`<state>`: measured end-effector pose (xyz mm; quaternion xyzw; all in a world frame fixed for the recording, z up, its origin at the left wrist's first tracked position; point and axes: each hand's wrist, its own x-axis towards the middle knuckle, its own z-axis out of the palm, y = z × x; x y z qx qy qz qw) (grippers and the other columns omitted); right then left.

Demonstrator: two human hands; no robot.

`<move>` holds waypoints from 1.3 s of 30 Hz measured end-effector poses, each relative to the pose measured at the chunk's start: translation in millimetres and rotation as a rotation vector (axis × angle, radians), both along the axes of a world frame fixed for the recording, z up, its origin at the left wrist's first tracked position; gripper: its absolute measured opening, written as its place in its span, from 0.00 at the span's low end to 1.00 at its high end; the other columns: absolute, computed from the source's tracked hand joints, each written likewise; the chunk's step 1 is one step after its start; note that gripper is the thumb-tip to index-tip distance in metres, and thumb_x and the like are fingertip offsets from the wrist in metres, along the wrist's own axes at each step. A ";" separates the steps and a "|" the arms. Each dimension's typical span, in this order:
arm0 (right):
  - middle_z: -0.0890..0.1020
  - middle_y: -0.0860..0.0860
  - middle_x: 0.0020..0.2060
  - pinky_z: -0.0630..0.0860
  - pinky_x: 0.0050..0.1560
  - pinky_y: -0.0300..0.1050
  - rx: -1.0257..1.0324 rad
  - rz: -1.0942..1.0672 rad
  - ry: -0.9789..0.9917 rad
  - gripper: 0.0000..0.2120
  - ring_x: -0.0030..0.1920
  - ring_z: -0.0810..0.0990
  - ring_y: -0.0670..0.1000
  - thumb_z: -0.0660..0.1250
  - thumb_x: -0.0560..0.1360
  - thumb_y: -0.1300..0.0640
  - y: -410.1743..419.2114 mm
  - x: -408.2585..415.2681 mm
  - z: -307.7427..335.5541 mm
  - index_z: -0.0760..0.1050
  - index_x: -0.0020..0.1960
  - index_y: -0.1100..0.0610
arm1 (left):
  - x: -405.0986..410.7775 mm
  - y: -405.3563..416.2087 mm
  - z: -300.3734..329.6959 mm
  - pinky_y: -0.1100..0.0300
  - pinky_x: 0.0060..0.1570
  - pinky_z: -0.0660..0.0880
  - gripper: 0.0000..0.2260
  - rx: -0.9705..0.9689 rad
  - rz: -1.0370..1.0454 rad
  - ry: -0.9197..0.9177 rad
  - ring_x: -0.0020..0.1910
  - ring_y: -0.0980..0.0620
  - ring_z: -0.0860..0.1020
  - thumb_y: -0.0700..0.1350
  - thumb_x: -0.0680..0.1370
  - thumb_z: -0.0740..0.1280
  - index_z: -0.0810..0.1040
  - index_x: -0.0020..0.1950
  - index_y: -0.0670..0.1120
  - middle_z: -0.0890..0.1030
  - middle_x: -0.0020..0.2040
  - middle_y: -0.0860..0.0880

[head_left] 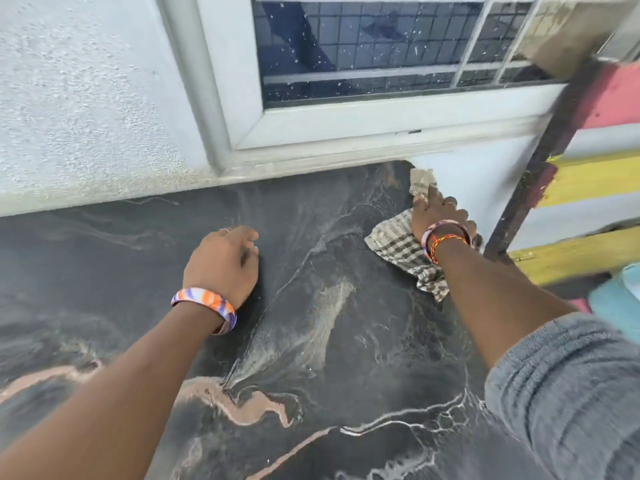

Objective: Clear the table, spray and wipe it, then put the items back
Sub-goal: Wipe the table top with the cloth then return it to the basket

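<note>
The table (pixel 329 341) is a dark marble-patterned top with pale and pink veins, streaked wet in the middle. A checked grey-and-white cloth (pixel 398 244) lies at its far right corner, by the wall. My right hand (pixel 436 216) lies flat on the cloth and presses it down, fingers pointing toward the wall. My left hand (pixel 225 261) rests on the tabletop left of centre, fingers loosely curled, holding nothing. Both wrists wear coloured bangles.
A rough white wall (pixel 86 116) and a white-framed window (pixel 381 109) run along the table's far edge. To the right stands a dark post (pixel 530 174) with pink and yellow painted slats (pixel 595 178). A light blue object (pixel 620 296) shows at the right edge.
</note>
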<state>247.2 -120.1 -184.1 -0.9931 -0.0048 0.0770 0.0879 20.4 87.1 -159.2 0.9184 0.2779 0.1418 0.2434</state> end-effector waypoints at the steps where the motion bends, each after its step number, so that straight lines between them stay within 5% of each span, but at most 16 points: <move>1: 0.55 0.55 0.77 0.54 0.71 0.62 -0.021 0.020 0.003 0.25 0.74 0.56 0.62 0.43 0.81 0.46 -3.9 -12.1 0.5 0.47 0.77 0.46 | -9.0 2.1 2.1 0.51 0.54 0.74 0.13 -0.002 0.010 0.009 0.56 0.41 0.76 0.40 0.77 0.60 0.78 0.58 0.44 0.81 0.53 0.43; 5: 0.44 0.49 0.78 0.37 0.72 0.66 -0.043 0.145 0.033 0.25 0.77 0.41 0.59 0.43 0.80 0.43 -1.3 -61.9 0.0 0.45 0.76 0.42 | -43.6 13.4 8.2 0.51 0.52 0.73 0.12 0.019 0.067 0.049 0.55 0.39 0.76 0.40 0.77 0.60 0.79 0.57 0.45 0.81 0.55 0.42; 19: 0.47 0.46 0.78 0.39 0.75 0.57 -0.008 0.981 0.009 0.25 0.77 0.43 0.55 0.45 0.81 0.43 138.1 -295.6 -1.1 0.46 0.76 0.42 | -215.3 58.1 17.5 0.50 0.51 0.74 0.12 0.065 0.177 0.120 0.55 0.36 0.78 0.40 0.76 0.61 0.81 0.56 0.45 0.82 0.55 0.38; 27: 0.46 0.43 0.77 0.34 0.73 0.60 -0.035 1.189 0.051 0.24 0.77 0.41 0.53 0.46 0.81 0.43 99.9 -388.2 12.6 0.47 0.76 0.39 | -253.4 35.2 14.8 0.51 0.43 0.73 0.12 0.115 0.234 0.141 0.49 0.35 0.78 0.40 0.76 0.60 0.80 0.55 0.45 0.82 0.52 0.37; 32: 0.47 0.39 0.77 0.31 0.66 0.74 -0.073 1.076 0.023 0.23 0.77 0.42 0.49 0.44 0.80 0.41 45.9 -376.7 13.2 0.48 0.75 0.36 | -230.8 -9.6 14.6 0.54 0.39 0.69 0.10 0.156 0.129 0.107 0.45 0.36 0.77 0.41 0.77 0.59 0.80 0.51 0.43 0.82 0.47 0.37; 39: 0.42 0.38 0.76 0.36 0.63 0.80 -0.060 0.497 0.050 0.23 0.77 0.39 0.49 0.41 0.80 0.42 -68.9 -272.4 5.4 0.43 0.74 0.35 | -202.8 -86.8 15.5 0.48 0.46 0.75 0.10 0.208 0.047 0.062 0.49 0.35 0.78 0.40 0.75 0.61 0.80 0.51 0.43 0.82 0.48 0.36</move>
